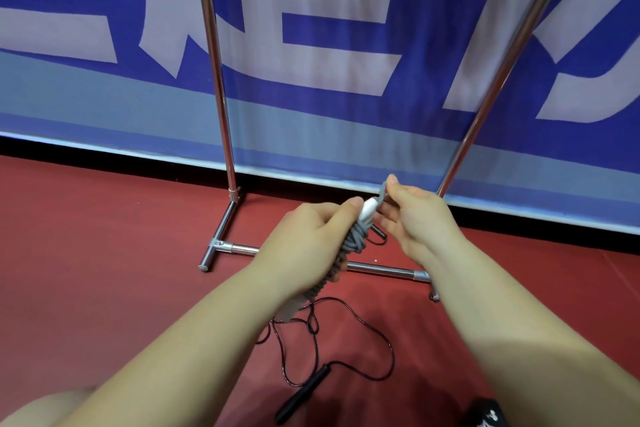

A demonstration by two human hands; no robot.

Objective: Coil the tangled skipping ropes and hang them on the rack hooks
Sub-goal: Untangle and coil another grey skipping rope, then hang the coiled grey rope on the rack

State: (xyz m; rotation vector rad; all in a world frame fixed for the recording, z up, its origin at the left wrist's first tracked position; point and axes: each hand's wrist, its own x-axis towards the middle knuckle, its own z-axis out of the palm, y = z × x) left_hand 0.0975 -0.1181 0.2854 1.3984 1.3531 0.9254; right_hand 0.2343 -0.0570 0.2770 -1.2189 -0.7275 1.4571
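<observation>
Two bare hands work low before a steel rack (221, 121): the left hand (311, 236) has its fingers curled round a grey skipping rope (356, 241) wound about its white handle, probably to keep the coil from springing loose. The right hand (412, 215) pinches the rope's free end just above the bundle, seemingly to tuck it. On the red floor (104, 253) beneath, a black skipping rope (332, 350) lies tangled, not yet coiled.
</observation>
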